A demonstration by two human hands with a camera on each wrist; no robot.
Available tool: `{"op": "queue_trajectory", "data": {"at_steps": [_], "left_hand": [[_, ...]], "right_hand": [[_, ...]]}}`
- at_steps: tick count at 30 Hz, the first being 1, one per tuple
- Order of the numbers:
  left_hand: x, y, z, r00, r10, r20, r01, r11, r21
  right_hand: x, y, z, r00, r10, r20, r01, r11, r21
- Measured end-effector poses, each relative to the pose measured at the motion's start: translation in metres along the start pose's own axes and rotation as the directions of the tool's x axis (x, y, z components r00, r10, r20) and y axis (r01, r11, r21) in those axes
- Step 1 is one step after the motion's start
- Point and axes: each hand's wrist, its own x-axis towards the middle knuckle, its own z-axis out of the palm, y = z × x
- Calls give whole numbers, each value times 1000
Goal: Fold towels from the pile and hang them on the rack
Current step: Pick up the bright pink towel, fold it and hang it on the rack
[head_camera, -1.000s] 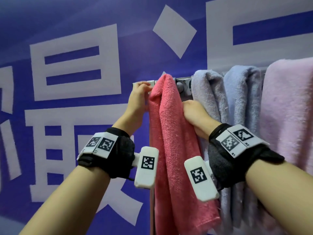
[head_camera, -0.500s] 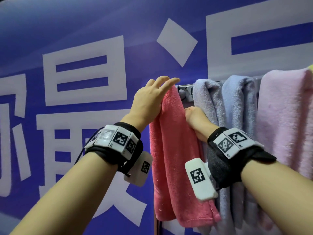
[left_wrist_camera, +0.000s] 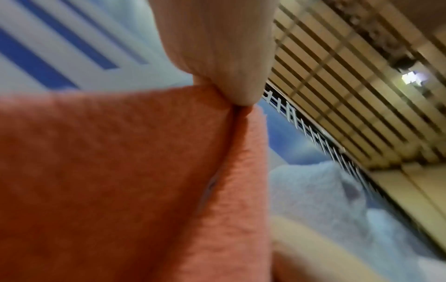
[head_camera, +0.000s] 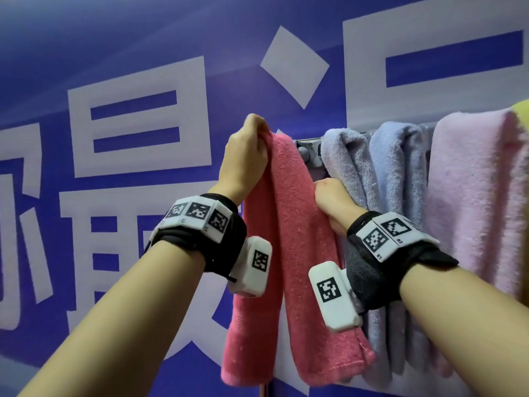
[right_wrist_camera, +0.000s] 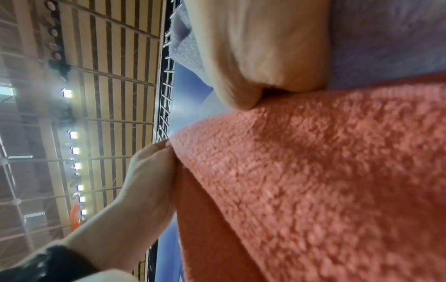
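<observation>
A coral-pink towel (head_camera: 289,230) hangs folded over the left end of the metal rack (head_camera: 307,147), its two halves drooping down. My left hand (head_camera: 252,138) pinches the towel's top left edge at the fold; the left wrist view shows my left hand (left_wrist_camera: 226,84) pressed into the cloth (left_wrist_camera: 108,181). My right hand (head_camera: 325,193) grips the towel's right edge lower down, fingers hidden behind the cloth. In the right wrist view the right hand (right_wrist_camera: 253,85) curls against the pink towel (right_wrist_camera: 325,171), with the left hand (right_wrist_camera: 154,171) at its far edge.
To the right on the same rack hang a grey-lilac towel (head_camera: 349,173), a light blue towel (head_camera: 398,173) and a wide pale pink towel (head_camera: 478,196). A yellow towel corner (head_camera: 522,110) shows at the far right. A blue wall banner (head_camera: 128,124) with white characters stands behind.
My left hand went from grasping the rack end, to lying flat over the towel top, to pinching its top left edge. My right hand kept its grip on the right edge.
</observation>
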Motion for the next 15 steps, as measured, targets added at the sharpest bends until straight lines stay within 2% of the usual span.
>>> {"op": "queue_trajectory", "data": {"at_steps": [2,5,7,8,11,14,15], "left_hand": [[-1,-5,1,997,-72,27,74,990,-119],[-3,-3,-2,982,16,188,-19,1000,12],[-3,-4,-1,980,75,184,-81,996,24],[-2,-4,-1,987,62,151,-59,998,-21],[0,0,1,995,-77,60,88,974,-210],[-1,0,5,974,-220,53,226,927,-298],[-1,3,5,956,-288,61,288,874,-391]], "right_hand": [[1,0,-1,1000,5,12,-5,1000,18],[1,1,2,999,6,34,-8,999,37],[1,3,4,999,1,35,-2,999,43],[2,5,5,999,-6,35,4,999,50],[3,8,7,999,-11,37,9,998,68],[4,11,9,999,-8,47,5,998,70],[3,12,9,999,-7,49,4,998,65]]}}
